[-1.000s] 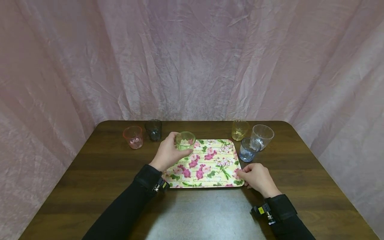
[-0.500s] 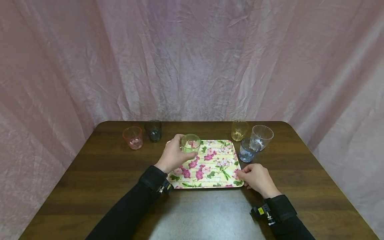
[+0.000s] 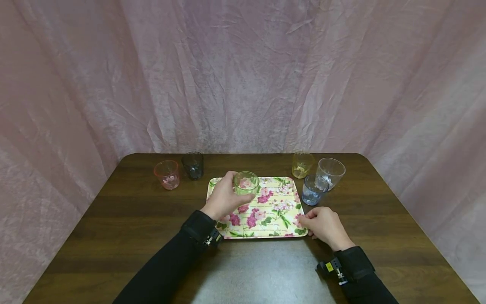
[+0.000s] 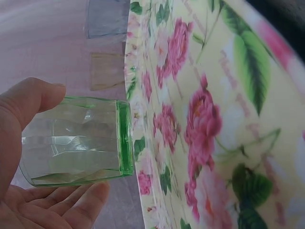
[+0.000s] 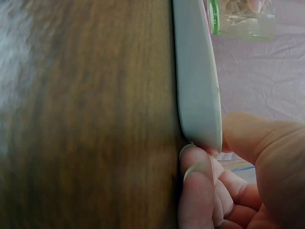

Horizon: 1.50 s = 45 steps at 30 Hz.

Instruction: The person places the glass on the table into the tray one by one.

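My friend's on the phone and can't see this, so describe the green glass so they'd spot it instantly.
On the wooden table lies a flowered tray. Above it, the person's left hand holds the green glass. It's the only green-tinted glass here, and the only one in a hand.
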Tool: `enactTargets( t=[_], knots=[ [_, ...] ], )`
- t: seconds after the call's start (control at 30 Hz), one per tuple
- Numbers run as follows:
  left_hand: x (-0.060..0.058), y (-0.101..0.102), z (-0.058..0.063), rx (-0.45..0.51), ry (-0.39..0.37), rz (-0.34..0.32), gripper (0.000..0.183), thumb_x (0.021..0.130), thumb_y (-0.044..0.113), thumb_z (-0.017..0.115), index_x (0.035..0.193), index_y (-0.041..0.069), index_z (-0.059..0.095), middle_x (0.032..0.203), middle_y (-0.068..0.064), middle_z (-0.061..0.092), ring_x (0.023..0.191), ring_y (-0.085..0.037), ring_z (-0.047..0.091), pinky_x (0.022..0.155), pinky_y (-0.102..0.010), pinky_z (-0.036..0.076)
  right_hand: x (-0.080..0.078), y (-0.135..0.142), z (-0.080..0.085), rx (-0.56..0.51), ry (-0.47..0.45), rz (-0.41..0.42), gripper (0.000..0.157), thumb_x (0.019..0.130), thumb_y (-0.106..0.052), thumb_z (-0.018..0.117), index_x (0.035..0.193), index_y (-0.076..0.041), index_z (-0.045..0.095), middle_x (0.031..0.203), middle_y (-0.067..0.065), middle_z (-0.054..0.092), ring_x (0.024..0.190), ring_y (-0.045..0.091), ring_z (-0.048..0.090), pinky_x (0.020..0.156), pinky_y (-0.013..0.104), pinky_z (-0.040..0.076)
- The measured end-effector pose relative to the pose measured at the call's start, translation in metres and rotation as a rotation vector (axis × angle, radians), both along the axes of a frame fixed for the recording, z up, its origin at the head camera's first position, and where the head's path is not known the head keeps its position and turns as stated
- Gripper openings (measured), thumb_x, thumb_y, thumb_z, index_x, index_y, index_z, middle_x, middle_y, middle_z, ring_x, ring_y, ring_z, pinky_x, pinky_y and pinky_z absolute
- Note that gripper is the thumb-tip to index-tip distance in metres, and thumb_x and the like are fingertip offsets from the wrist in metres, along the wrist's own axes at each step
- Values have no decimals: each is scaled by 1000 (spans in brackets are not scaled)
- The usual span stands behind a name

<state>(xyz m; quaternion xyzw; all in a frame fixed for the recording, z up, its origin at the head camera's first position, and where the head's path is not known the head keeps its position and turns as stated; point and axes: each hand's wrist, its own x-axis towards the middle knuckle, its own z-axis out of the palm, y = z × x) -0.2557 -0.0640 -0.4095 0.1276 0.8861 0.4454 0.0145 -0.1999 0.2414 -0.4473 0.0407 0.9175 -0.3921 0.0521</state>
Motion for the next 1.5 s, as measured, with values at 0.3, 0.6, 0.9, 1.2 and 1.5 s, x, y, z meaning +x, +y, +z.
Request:
enactTargets(
  t=[0.3,0.6,0.9,1.2,1.5],
  knots=[
    [0,8,-1,21,-15,-39,85,85,38,80,147,5,32,126,-14,54,97,-20,57,74,-38,51,1,0,1,-10,-5,0,25,91,-29,74,79,-8,70,63,3,65,54,18,61,49,31,56],
    [-2,17,-1,10,-8,-39,87,85,39,80,148,4,31,123,-15,56,75,-20,59,61,-35,48,2,1,2,-19,2,9,25,91,-29,75,80,-7,71,63,3,65,54,18,60,48,30,56],
    [-7,29,-2,4,48,-49,80,83,35,83,140,1,39,114,-10,60,92,-19,59,74,-35,53,2,-1,3,-12,8,7,25,91,-29,75,78,-8,70,62,3,65,53,17,60,48,30,55],
    [-12,38,0,21,46,-70,80,82,37,82,140,3,40,116,-8,58,98,-21,59,76,-36,54,1,-1,1,-11,3,-4,25,90,-29,75,77,-9,70,62,2,65,53,18,61,48,31,55],
    [-15,50,4,5,43,-77,80,82,38,82,141,3,39,116,-6,58,94,-14,58,75,-32,55,1,0,0,-16,14,0,25,90,-29,75,78,-8,70,62,3,65,52,18,60,47,30,55]
  ],
)
